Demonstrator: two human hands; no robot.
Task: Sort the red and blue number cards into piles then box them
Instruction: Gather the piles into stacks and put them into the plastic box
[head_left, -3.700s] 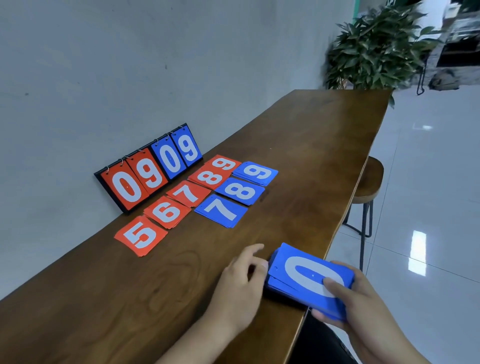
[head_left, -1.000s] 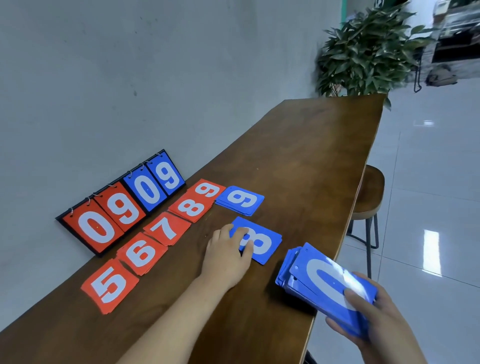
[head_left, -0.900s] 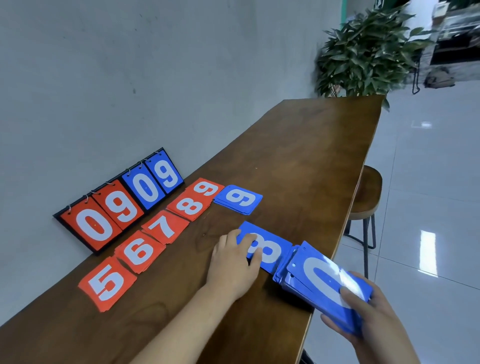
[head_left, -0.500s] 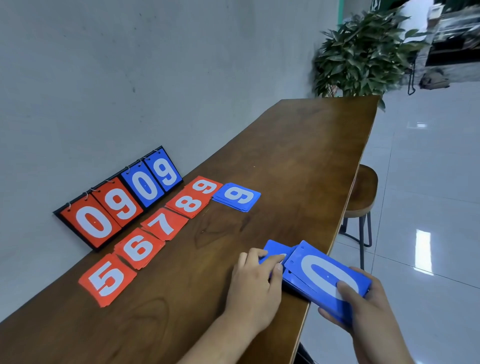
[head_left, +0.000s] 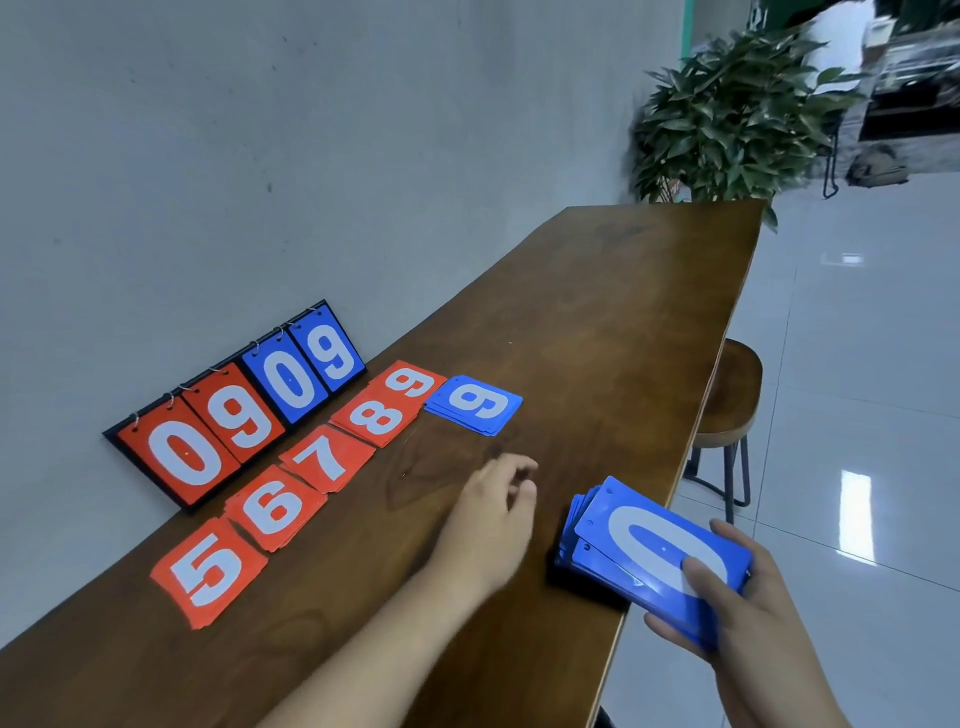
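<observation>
Gripping the blue stack (head_left: 655, 546) topped by a 0 at lower right, the right hand (head_left: 737, 618) had its thumb on the top card and fingers beneath. The left hand (head_left: 491, 519) hovered mid-frame over the table (head_left: 597, 322), fingers loosely curled, holding nothing. A blue 9 pile (head_left: 475, 405) lay just above it, beside the red cards (head_left: 327, 460) running in a row toward lower left.

Head-worn wide-angle view, looking forward and down along the table (head_left: 597, 322), close above it
</observation>
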